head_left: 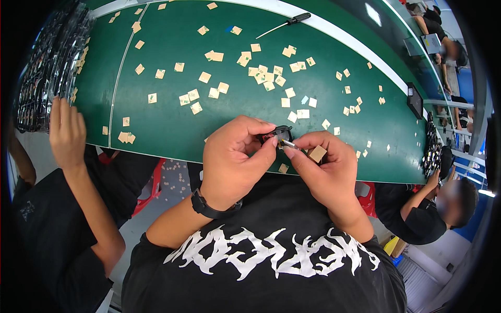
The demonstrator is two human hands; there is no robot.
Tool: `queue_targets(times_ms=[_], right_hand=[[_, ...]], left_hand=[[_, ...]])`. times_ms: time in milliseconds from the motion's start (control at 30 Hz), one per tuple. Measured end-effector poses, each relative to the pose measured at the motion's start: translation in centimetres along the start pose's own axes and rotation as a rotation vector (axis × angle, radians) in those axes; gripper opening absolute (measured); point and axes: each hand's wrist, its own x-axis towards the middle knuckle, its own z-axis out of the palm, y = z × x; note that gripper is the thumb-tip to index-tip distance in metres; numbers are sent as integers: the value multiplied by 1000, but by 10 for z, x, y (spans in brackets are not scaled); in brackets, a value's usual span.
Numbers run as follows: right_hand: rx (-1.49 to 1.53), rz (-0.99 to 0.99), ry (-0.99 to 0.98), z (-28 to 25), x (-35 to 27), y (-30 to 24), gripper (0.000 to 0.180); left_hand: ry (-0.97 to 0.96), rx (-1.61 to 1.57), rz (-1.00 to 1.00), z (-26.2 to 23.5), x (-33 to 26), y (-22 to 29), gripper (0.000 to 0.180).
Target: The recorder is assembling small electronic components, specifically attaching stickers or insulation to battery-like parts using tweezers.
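The left hand (233, 159) has its fingers curled tight around a small black part (277, 134), thumb pressed up against its near side. Touching that part from the other side, the right hand (322, 161) pinches a thin silvery tool (290, 144) between thumb and forefinger, with a small tan backing square (317, 153) tucked against its other fingers. A black wristband (209, 207) sits below the left hand. Beyond the fingertips, the green table (172, 125) is littered with more tan paper squares (266, 75), and a screwdriver (284, 24) lies far off. Off to the left, a co-worker's hand (66, 133) reaches toward stacked black trays (49, 68).
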Motion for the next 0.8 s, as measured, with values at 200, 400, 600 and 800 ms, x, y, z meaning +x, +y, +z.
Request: queue_targets(times_ms=[200, 400, 600, 800], right_hand=[[-81, -56, 72, 5, 6, -6, 7], [51, 98, -6, 5, 9, -6, 4], [39, 46, 8, 5, 14, 0, 11], [309, 332, -143, -2, 22, -13, 20]], left_hand=[[-56, 69, 32, -5, 0, -4, 20], [-116, 194, 117, -11, -5, -2, 24], [-180, 145, 65, -15, -8, -4, 28], [-256, 31, 84, -21, -9, 4, 28]])
